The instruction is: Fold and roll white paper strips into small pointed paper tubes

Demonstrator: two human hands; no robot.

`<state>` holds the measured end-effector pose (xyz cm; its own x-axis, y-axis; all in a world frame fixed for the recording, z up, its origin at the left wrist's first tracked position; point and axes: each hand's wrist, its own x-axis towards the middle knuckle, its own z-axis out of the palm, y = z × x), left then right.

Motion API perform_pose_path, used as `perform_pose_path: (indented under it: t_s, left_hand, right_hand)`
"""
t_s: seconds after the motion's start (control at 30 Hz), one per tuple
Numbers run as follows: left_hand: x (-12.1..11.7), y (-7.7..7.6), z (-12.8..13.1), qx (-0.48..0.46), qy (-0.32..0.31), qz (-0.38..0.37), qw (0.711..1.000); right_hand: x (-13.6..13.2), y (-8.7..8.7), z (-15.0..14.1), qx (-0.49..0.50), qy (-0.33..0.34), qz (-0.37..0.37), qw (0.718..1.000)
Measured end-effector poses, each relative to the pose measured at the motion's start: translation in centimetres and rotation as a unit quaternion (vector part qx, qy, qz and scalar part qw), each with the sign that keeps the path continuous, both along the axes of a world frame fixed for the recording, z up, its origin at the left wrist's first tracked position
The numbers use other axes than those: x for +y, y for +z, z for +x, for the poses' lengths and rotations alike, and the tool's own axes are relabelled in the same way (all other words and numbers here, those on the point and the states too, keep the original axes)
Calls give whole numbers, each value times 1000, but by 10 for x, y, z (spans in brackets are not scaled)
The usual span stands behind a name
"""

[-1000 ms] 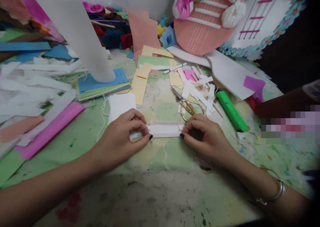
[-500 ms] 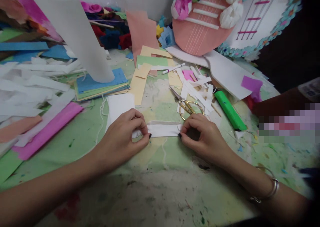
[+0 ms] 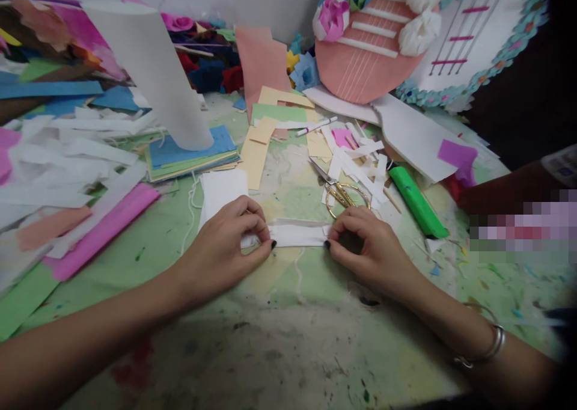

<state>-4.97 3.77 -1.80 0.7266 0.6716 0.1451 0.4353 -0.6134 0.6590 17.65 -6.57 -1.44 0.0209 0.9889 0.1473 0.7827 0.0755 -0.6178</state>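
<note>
A narrow strip of white paper (image 3: 297, 234) lies flat on the paint-stained green table (image 3: 293, 338). My left hand (image 3: 225, 250) pinches the strip's left end, fingers curled and thumb pressed on the paper. My right hand (image 3: 374, 247) pinches the right end the same way. A white sheet (image 3: 220, 190) lies just behind my left hand. Gold-handled scissors (image 3: 340, 192) rest just beyond my right hand.
A green marker (image 3: 417, 201) lies right of the scissors among white paper scraps (image 3: 360, 157). A stack of coloured sheets (image 3: 193, 154) with a curled white sheet (image 3: 155, 73) stands at back left. Pink paper (image 3: 103, 229) and white strips crowd the left. A pink guitar-shaped craft (image 3: 369, 49) leans at the back.
Both hands keep their pinch on the strip with only slight finger shifts. The view has drifted a little.
</note>
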Motion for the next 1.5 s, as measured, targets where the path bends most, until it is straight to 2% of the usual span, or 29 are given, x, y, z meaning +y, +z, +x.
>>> perform_pose_path:
  t_s: [0.17, 0.4, 0.63, 0.9, 1.0, 1.1, 1.23, 1.33, 1.5]
  left_hand:
    - [0, 1, 1, 6, 4, 3, 1000]
    - [-4, 3, 0, 13, 3, 31, 999]
    - [-5, 0, 0, -13, -15, 11, 1000]
    - [-5, -1, 1, -11, -7, 53, 999]
    - [-6, -3, 0, -19, -24, 96, 995]
    - [-8, -7, -1, -32, -58, 182, 981]
    - [-11, -8, -1, -6, -138, 317, 938]
    - [-15, -3, 0, 14, -183, 373, 909]
    - [-30, 2, 2, 93, -180, 460, 865]
  right_hand:
    - [1, -1, -1, -1, -3, 2, 1000]
    - [0, -1, 1, 58, -11, 5, 998]
    - [0, -2, 2, 62, 2, 6, 998]
    - [0, -7, 2, 60, 3, 37, 997]
    - [0, -7, 2, 44, 4, 47, 998]
    - [-1, -7, 2, 29, 6, 56, 998]
    - [-2, -5, 1, 8, 14, 62, 998]
    - [-3, -5, 1, -1, 22, 63, 998]
    - [-3, -6, 1, -7, 26, 76, 997]
